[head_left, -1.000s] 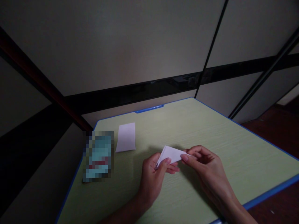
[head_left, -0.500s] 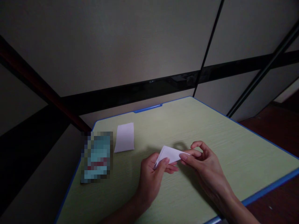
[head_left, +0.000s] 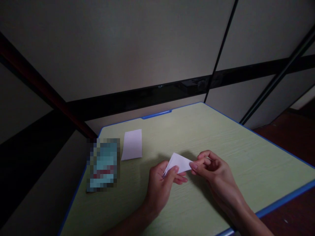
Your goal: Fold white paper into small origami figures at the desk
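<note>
Nearest, above the near part of the surface (head_left: pixel 258 164): our left hand (head_left: pixel 158 190) clamps the folded paper (head_left: pixel 179 162), thumb pressed on its top face, fingers underneath with some tips showing past its lower edge. Our right hand (head_left: pixel 219 173) pinches the paper's narrow right-hand corner; thumb and forefinger meet on it with no gap visible, the other fingers loosely curled. The right wrist lies over the surface's near edge. The paper is held up off the surface, nearer its near edge than its far edge; a shadow falls beyond it.

Handling (our judgement): very light, thin, somewhat stiff where the layers stack, soft at a single ply. Slightly slippery between plies, so layers may slide; easily creased, and a hard pull could tear it. Best hold: flat thumb pressure across the layered left side, fingertip pinch at the narrow corner.

Farther off, a blurred-out item (head_left: pixel 104 165) lies along the left edge, its identity unreadable. Just right of it, near the far-left corner, lies a white sheet (head_left: pixel 132 145). Past the far edge stand cabinet panels (head_left: pixel 137 49).
</note>
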A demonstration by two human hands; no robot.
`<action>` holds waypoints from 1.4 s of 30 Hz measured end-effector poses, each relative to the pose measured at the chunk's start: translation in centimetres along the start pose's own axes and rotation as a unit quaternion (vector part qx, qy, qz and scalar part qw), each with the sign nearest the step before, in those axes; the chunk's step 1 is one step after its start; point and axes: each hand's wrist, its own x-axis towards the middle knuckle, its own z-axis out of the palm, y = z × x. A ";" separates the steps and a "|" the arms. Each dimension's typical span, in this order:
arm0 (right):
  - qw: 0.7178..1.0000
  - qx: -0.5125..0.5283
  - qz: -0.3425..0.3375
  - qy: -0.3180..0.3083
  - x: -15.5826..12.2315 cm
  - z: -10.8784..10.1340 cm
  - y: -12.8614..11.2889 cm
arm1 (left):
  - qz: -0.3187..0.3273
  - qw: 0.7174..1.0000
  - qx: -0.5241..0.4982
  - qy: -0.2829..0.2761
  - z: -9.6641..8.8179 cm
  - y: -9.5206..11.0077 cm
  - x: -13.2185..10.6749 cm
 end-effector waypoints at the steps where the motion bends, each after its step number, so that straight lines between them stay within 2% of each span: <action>1: 1.000 -0.009 0.004 -0.020 0.0 0.0 -0.1 | -0.004 1.000 0.001 -0.001 0.0 0.0 0.0; 4: 0.994 -0.076 0.008 -0.077 -0.1 0.1 -0.2 | -0.018 1.000 0.002 -0.016 -0.1 0.0 0.0; 8: 0.971 -0.202 -0.002 -0.131 -0.3 0.5 0.0 | -0.045 0.998 -0.008 -0.050 -0.1 -0.3 0.2; 13: 0.955 -0.277 -0.053 -0.087 -0.4 0.2 0.3 | -0.058 0.994 -0.023 -0.086 -0.2 -0.8 0.7; 18: 0.948 -0.306 -0.087 -0.028 -0.3 -0.2 0.2 | -0.070 0.992 -0.041 -0.099 -0.4 -0.8 0.7; 28: 0.945 -0.309 -0.105 -0.017 -0.4 0.2 0.1 | -0.079 0.992 -0.063 -0.072 -0.6 -0.6 0.8; 34: 0.935 -0.334 -0.114 -0.014 -0.7 0.0 0.2 | -0.058 0.996 -0.004 -0.062 -0.8 -0.7 0.7; 37: 0.936 -0.335 -0.105 -0.015 -0.8 0.1 0.1 | -0.025 0.997 0.069 -0.039 -1.0 -0.9 0.5; 39: 0.947 -0.313 -0.074 -0.027 -0.8 0.1 0.0 | 0.042 0.989 0.143 -0.004 -1.3 -0.9 0.5; 41: 0.960 -0.273 -0.031 -0.041 -0.5 0.0 0.1 | 0.181 0.956 0.226 0.053 -1.7 -0.7 0.5; 42: 0.967 -0.250 -0.012 -0.047 -0.4 -0.1 0.1 | 0.270 0.922 0.263 0.086 -2.0 -0.5 0.5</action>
